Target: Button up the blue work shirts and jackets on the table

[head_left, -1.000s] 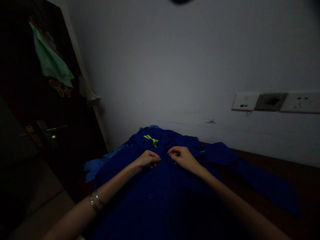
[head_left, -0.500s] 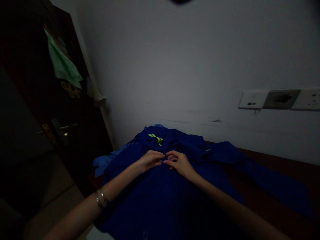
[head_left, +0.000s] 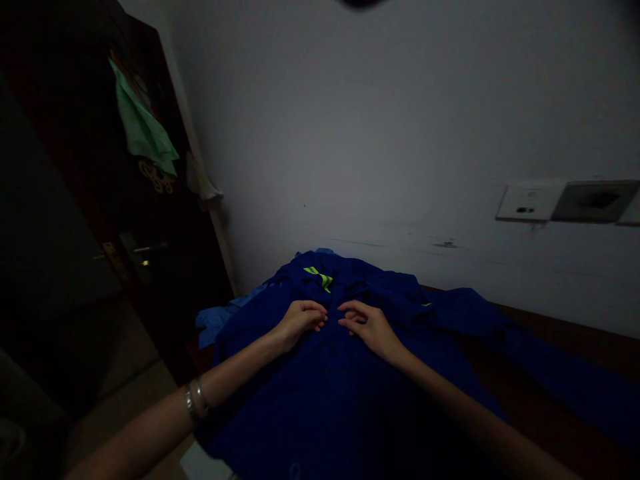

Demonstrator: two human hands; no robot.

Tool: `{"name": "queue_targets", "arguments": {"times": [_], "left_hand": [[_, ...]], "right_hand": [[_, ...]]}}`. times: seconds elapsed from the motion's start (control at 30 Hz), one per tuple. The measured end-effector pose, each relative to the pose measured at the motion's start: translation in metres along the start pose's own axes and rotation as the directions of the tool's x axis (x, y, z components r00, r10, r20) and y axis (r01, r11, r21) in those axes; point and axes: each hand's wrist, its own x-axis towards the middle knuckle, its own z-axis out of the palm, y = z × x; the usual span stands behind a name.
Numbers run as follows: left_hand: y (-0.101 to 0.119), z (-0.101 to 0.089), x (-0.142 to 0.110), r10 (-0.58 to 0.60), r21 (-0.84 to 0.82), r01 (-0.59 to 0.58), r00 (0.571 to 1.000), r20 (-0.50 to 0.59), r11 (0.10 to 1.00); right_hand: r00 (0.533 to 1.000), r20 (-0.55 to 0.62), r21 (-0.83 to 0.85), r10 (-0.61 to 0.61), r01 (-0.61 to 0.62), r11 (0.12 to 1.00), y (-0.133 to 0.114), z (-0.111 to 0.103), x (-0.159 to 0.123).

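Note:
A dark blue long-sleeved shirt with yellow-green strips lies spread out in front of me. My left hand is over its front placket below the collar, thumb and fingers pinched on the blue cloth. Just across a small gap, my right hand hovers at the same height, its thumb and forefinger slightly apart and curved towards the left. Nothing shows between the right fingertips. Whether a button is at the fingers cannot be made out in the dim light. One yellow-green strip lies beyond my hands.
The shirt rests on a dark red-brown tabletop against a white wall. A lighter blue cloth pokes out at its left. Wall sockets are at right. A dark door with a hanging green cloth stands left.
My hands came together at the shirt front half a second ago and are now a little apart again. The right thumb and forefinger have parted slightly. The view has turned left.

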Motion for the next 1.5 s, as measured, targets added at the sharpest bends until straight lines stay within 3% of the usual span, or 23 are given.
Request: {"name": "queue_targets", "arguments": {"times": [0.07,0.27,0.4,0.57,0.63,0.7,0.8,0.87,1.07,1.33,1.5], "left_hand": [[-0.001,-0.002,-0.004,0.017,0.065,-0.019,0.999,0.029,0.998],[0.002,-0.007,-0.015,-0.134,0.336,0.048,0.962,0.24,0.941],[-0.001,-0.006,-0.012,-0.131,0.455,0.027,0.971,0.199,0.89],[-0.01,-0.001,-0.005,-0.043,0.338,0.016,0.996,0.074,0.941],[-0.009,-0.001,-0.006,-0.028,0.327,-0.004,0.995,0.094,0.945],[-0.005,-0.002,-0.009,-0.013,0.333,-0.031,0.992,0.128,0.942],[0.002,-0.005,-0.013,-0.005,0.382,-0.058,0.987,0.161,0.923],[0.005,-0.007,-0.014,0.001,0.416,-0.068,0.987,0.161,0.907],[0.007,-0.007,-0.017,0.002,0.438,-0.088,0.981,0.194,0.895],[0.015,-0.01,-0.024,0.012,0.459,-0.142,0.961,0.275,0.877],[0.016,-0.008,-0.022,0.01,0.483,-0.116,0.976,0.215,0.868]], "right_hand": [[1.0,-0.001,0.001,0.015,-0.015,1.0,0.0,0.001,0.0],[0.989,-0.05,0.101,0.142,-0.137,0.985,0.003,0.009,0.001],[0.968,-0.061,0.193,0.244,-0.229,0.954,0.009,0.016,0.002],[0.937,0.05,0.197,0.346,-0.349,0.916,0.013,0.016,0.005],[0.937,0.119,0.117,0.329,-0.342,0.932,0.01,0.012,0.005],[0.957,0.157,0.009,0.243,-0.248,0.969,0.004,0.006,0.006],[0.985,0.142,-0.112,0.099,-0.083,0.99,-0.007,-0.004,0.008],[0.988,0.139,-0.132,0.064,-0.045,0.99,-0.013,-0.009,0.01],[0.96,0.239,-0.111,0.144,-0.12,0.986,-0.023,-0.008,0.012],[0.918,0.352,-0.062,0.181,-0.17,0.984,-0.017,0.001,0.014],[0.891,0.401,-0.018,0.212,-0.224,0.975,-0.018,0.0,0.017]]}}
